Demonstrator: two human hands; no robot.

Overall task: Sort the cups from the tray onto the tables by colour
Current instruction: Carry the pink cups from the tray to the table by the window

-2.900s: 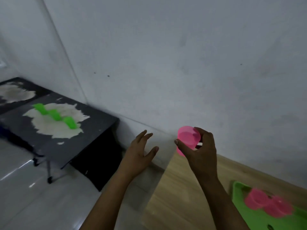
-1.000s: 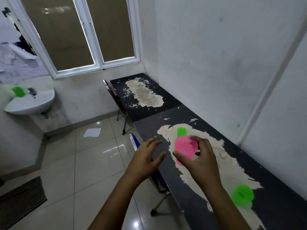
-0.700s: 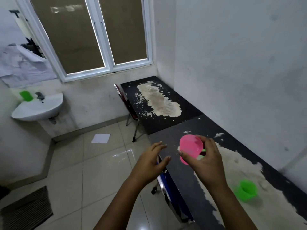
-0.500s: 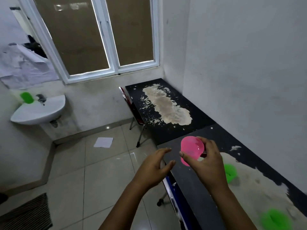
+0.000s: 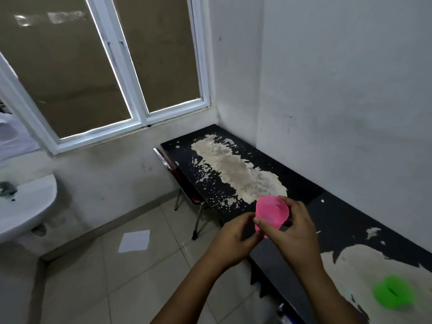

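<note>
My right hand [image 5: 297,235] holds a pink cup [image 5: 272,210] by its rim and side, open mouth tilted toward me, above the seam between two black tables. My left hand [image 5: 233,237] has come up against the cup's lower left side, its fingers curled on the base. The far black table [image 5: 301,183], with a large worn pale patch, carries no cups. The near black table [image 5: 339,230] has one blurred green cup [image 5: 392,294] on its pale patch at the lower right. The tray is out of view.
A red chair [image 5: 184,183] is tucked at the far table's left edge. A white sink [image 5: 25,206] hangs on the left wall. A sheet of paper [image 5: 135,240] lies on the tiled floor. A window [image 5: 117,66] fills the back wall.
I have moved from the wooden table with the tray along the black tables toward the far one. My left hand, open and apart before, has closed in onto the pink cup.
</note>
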